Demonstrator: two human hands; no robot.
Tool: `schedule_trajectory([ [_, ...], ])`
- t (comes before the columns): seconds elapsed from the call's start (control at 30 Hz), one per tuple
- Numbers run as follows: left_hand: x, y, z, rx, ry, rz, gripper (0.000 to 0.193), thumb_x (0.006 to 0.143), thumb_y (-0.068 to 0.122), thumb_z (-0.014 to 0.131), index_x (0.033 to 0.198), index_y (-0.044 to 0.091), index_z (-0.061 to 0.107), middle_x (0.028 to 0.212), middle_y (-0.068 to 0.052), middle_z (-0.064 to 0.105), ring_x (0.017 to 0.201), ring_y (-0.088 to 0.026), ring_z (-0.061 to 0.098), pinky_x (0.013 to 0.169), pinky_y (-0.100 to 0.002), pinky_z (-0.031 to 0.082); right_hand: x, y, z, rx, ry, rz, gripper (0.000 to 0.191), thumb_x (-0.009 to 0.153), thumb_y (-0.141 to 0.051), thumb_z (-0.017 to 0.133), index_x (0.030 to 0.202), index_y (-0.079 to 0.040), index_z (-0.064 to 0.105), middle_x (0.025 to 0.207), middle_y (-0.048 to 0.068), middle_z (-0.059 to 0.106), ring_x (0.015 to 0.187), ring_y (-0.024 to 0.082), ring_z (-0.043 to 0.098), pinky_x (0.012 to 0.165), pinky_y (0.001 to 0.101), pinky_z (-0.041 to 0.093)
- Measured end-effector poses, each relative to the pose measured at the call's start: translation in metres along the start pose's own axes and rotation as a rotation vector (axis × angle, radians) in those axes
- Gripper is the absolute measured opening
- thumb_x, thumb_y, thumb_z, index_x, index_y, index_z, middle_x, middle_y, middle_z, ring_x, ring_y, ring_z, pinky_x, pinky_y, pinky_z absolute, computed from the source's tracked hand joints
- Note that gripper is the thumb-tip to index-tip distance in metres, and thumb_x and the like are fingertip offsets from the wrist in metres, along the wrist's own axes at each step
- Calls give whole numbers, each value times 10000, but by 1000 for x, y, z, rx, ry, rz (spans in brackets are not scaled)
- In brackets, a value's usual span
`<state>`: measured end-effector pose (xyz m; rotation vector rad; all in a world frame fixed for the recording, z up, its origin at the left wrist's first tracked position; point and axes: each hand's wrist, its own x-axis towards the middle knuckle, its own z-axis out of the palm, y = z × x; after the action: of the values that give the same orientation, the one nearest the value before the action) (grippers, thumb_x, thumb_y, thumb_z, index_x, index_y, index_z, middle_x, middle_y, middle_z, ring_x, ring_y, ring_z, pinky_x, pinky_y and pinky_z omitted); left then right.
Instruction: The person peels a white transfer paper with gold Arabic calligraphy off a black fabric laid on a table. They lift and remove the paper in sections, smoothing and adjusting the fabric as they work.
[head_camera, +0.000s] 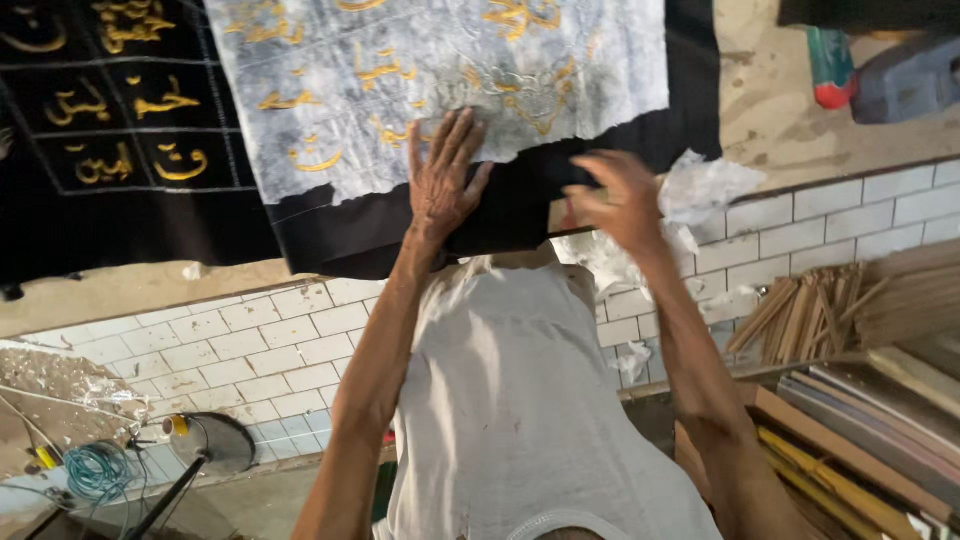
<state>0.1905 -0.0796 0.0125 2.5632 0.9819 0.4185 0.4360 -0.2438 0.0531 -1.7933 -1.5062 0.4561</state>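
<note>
A black cloth (130, 220) with gold embroidered script lies spread on a work surface. A sheet of grey-white backing paper (400, 90) with torn edges covers part of it. My left hand (442, 175) lies flat on the paper's lower edge, fingers spread. My right hand (620, 205) hovers blurred at the cloth's edge, beside crumpled white paper scraps (705, 185); whether it grips anything is unclear.
A white-tiled wall face (250, 350) drops below the surface. Wooden strips (810, 310) and stacked boards (860, 430) lie at the right. A coil of blue-green wire (95, 470) and a round metal base (210, 440) sit at the lower left. A blue object (905, 80) rests at the top right.
</note>
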Motion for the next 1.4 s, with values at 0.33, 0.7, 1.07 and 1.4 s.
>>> schedule_trajectory([
  [0.33, 4, -31, -12, -102, 1, 115, 459, 1044, 290, 653, 1478, 155, 587, 1610, -27, 479, 1504, -196, 409, 1261, -516, 223, 78, -50, 69, -310, -73, -343, 237, 800, -90, 834, 1011, -69, 729, 1048, 56, 674, 976, 269, 696, 784, 382, 583],
  [0.7, 1, -35, -8, 63, -165, 177, 795, 978, 656, 501, 1641, 243, 352, 1720, -13, 232, 1586, -221, 133, 1288, -614, 52, 79, -51, 90, -106, -67, 78, 62, 927, -74, 728, 968, -40, 758, 907, 116, 720, 787, 287, 720, 726, 365, 569],
  [1.07, 18, -23, -33, 1, -164, 157, 728, 926, 546, 643, 1546, 200, 484, 1675, -65, 327, 1533, -251, 299, 1261, -609, 134, 71, 68, -28, -520, -2, 244, 118, 930, -187, 753, 955, -74, 776, 887, 170, 713, 809, 369, 689, 712, 449, 537],
  [1.4, 213, -38, 15, -135, 78, 273, 575, 1003, 229, 687, 1511, 29, 507, 1637, -165, 404, 1544, -331, 358, 1294, -511, 245, 198, 94, -57, -244, -196, 304, 422, 899, -255, 782, 1261, -48, 710, 1134, 185, 732, 892, 334, 714, 778, 410, 549],
])
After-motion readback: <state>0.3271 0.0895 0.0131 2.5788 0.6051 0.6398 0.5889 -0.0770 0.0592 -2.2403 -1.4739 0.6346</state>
